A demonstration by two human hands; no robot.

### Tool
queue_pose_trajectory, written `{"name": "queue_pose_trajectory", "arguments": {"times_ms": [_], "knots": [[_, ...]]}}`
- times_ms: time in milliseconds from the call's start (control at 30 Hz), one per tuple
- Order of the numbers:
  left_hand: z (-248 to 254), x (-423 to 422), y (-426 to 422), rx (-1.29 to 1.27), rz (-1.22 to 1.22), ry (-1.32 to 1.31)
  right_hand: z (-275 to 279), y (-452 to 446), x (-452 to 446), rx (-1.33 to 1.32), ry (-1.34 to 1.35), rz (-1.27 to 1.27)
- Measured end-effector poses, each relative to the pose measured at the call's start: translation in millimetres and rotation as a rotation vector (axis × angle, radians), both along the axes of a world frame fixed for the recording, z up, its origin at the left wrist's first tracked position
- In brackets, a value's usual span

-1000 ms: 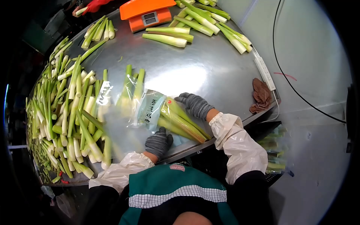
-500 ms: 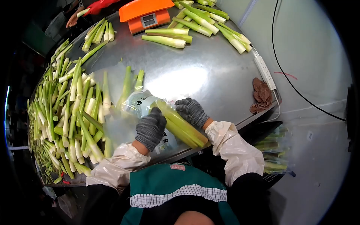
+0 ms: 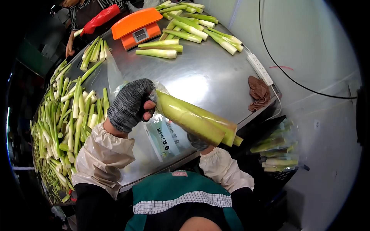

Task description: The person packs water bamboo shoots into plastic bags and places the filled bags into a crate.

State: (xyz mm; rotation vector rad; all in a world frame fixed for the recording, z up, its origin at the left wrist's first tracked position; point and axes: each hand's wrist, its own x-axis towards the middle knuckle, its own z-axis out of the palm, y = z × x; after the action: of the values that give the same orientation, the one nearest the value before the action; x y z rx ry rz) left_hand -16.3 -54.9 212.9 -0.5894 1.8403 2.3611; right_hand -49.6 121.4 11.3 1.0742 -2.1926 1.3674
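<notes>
Pale green water bamboo stalks [image 3: 192, 117] in clear plastic are lifted, tilted, above the metal table [image 3: 185, 73]. My left hand [image 3: 133, 104], in a grey knit glove with bare fingertips showing, is closed around the gathered plastic at the bundle's upper-left end. My right hand [image 3: 198, 143], also gloved, is mostly hidden behind the bundle's lower part; its fingers do not show. Below the bundle lies clear plastic packaging with a printed label [image 3: 163, 140]; I cannot tell whether it belongs to the held bag.
A large heap of stalks [image 3: 61, 131] covers the table's left side. An orange scale [image 3: 139, 29] and more stalks [image 3: 189, 29] are at the back. A brown cloth [image 3: 259, 93] and power strip [image 3: 260, 69] line the right edge. Bagged stalks [image 3: 279, 150] sit lower right. Another person's hand [image 3: 70, 45] is far left.
My left hand has risen and moved left with the stalks, which are now closer to the camera. My right hand has moved lower, behind the bundle. The view has shifted slightly.
</notes>
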Motion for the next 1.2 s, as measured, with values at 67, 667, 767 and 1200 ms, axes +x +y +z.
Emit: {"name": "queue_pose_trajectory", "arguments": {"times_ms": [67,667,767,1200], "knots": [[5.3,-2.5,4.3,0.181,0.016,-0.033,-7.1,5.4,1.3,0.039,0.211,-0.200],[-42.3,-23.2,-14.5,0.960,0.012,-0.074,47.1,-9.7,-25.2,-0.717,-0.912,0.176],[-59.4,-24.1,-17.1,1.026,-0.014,-0.054,39.9,-12.3,-26.8,-0.410,-0.753,0.006],[-31.7,-20.1,-12.0,0.985,-0.054,0.033,84.5,5.1,-41.2,-0.163,-0.268,-0.228]]}}
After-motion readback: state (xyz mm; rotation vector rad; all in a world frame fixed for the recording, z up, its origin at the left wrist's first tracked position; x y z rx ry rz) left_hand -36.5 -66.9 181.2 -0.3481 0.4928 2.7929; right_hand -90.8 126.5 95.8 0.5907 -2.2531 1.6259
